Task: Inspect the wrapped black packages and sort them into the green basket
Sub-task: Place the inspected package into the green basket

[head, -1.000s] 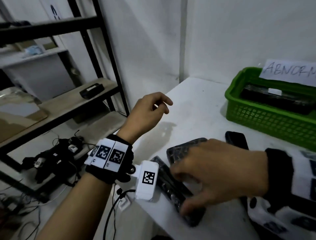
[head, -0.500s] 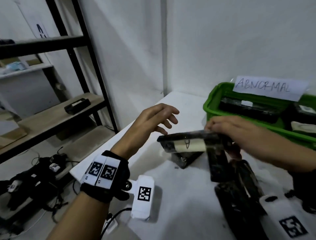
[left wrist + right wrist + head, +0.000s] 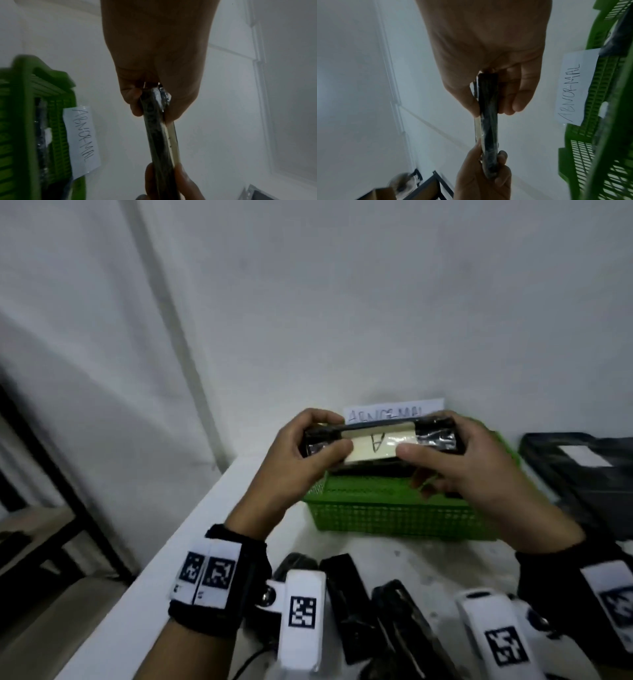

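A flat black wrapped package with a cream label marked "A" is held level above the green basket. My left hand grips its left end, thumb on the front face. My right hand grips its right end the same way. In the left wrist view the package shows edge-on between my fingers; the right wrist view shows the package likewise. The basket carries a paper sign reading "ABNORMAL" on its far rim. Dark packages lie inside it, mostly hidden by my hands.
Several more black wrapped packages lie on the white table near its front edge. A black bin with packages stands right of the basket. A dark metal shelf rack stands beyond the table's left edge. White walls close the corner.
My right hand lifted a package off the table and carried it up over the basket. My left hand came over and took its other end. The head view swung right toward the corner.
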Available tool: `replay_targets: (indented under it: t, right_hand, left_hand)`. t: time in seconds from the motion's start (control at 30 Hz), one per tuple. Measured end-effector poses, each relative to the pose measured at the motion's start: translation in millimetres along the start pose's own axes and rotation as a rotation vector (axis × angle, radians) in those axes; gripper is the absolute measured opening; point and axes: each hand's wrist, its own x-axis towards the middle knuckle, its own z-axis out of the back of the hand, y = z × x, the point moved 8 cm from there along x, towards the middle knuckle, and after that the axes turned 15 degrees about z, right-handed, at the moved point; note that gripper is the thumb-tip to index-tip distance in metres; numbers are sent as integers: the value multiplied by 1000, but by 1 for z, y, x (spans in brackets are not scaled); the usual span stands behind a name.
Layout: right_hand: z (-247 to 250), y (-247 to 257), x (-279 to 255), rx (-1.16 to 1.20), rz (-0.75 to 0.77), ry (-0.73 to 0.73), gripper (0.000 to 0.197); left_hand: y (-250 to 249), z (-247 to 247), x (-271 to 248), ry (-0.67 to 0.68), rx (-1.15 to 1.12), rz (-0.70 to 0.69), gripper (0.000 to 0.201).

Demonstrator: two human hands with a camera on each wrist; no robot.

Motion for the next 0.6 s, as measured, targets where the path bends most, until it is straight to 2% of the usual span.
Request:
replay_targets:
  t: [0.07,0.1,0.2,0.37,0.47,0.6]
  right_hand:
    - [9,2,11,30,7,-72,20]
    - [11,2,15,39,15,-96,18]
    - [11,-3,28,29,54,-121,22]
    - [2,-19,37,17,108,-177,17]
    - [3,-27,32,2,139,-213,24]
    - [13,-22,31,-40,149,-159,30]
  left_hand:
    - [-9,-9,13,13,-21,-39,22]
    - [-12,-12,17,16,-30,-54,21]
    - [-11,-13,26,-5,-57,-93,21]
    - [0,-1,24,-106,-59,-154,23]
    - [7,-5,25,-140,-21,-138,20]
    - [5,-17,23,-129,40,-164,19]
